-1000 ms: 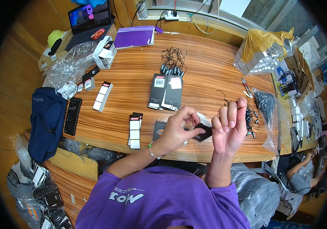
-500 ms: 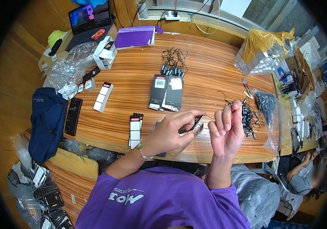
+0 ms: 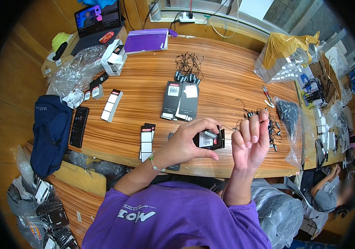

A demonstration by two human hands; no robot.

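Note:
My left hand [image 3: 184,142] grips a black hang tag [image 3: 209,139] with a white barcode label, thumb at its near edge and fingers at the far edge. A thin dark cord runs from the tag toward my right hand [image 3: 250,141], which is raised just right of it with fingers curled in. Its fingertips seem to pinch the cord, though the grip is partly hidden. Behind my right hand lies a tangle of black cords with small toggles [image 3: 273,133]. Farther off, two stacks of dark tags [image 3: 180,103] lie with corded toggles [image 3: 187,77] at their far end.
Label strips [image 3: 112,106] and tags with white labels [image 3: 146,143] lie to the left, near a phone [image 3: 79,126] and a navy pouch [image 3: 49,133]. A purple folder [image 3: 146,40] sits at the back. Pliers [image 3: 267,94] and a plastic bag of dark parts [image 3: 289,118] are right.
My left hand has opened out its hold, and the tag has turned so its labelled face shows. My right hand has shifted slightly right, still curled.

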